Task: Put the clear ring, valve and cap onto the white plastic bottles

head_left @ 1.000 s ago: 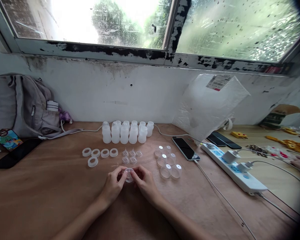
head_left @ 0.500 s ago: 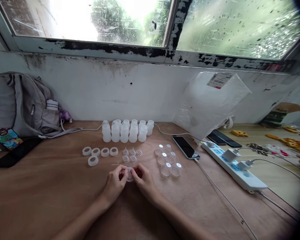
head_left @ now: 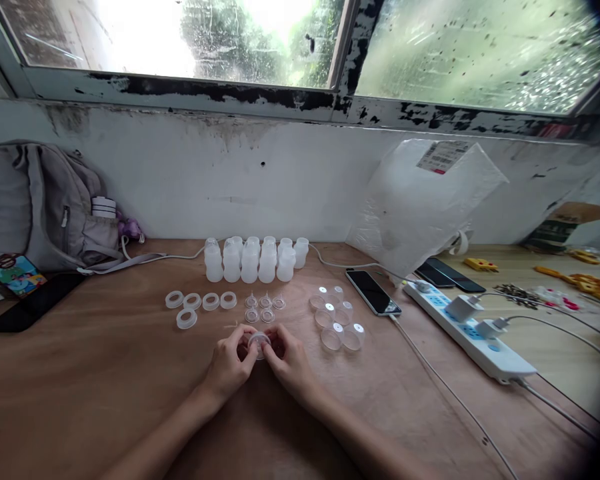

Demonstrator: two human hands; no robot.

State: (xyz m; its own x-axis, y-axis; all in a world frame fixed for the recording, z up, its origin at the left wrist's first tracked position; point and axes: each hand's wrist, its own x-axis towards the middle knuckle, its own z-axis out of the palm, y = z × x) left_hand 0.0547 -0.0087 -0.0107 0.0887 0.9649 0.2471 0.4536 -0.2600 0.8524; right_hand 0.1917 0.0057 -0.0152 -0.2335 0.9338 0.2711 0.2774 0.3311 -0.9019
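Low in the middle of the head view, my left hand [head_left: 233, 358] and my right hand [head_left: 289, 357] pinch a translucent bottle collar [head_left: 259, 343] from either side, thumbs over its near edge. Whether a teat sits inside it is too small to tell. Just beyond my hands lie several clear silicone teats [head_left: 265, 301] in two rows. Several whitish screw rings [head_left: 211, 302] rest to the left of them. On the right, several clear dome caps [head_left: 332, 339] lie in pairs. Small frosted baby bottles [head_left: 250, 261] stand upright by the wall, one at the left with a clear top.
A charging phone [head_left: 373, 292] and a white power strip [head_left: 470, 332] with cables lie at right, near a plastic bag [head_left: 425, 200]. Left are a grey backpack [head_left: 45, 200] and a dark phone [head_left: 33, 305]. Yellow parts [head_left: 587, 283] sit on the far-right table.
The collar has turned a little between my fingers and its rim faces differently. My hands stay in nearly the same spot. Another person's hand at the right edge has left view.
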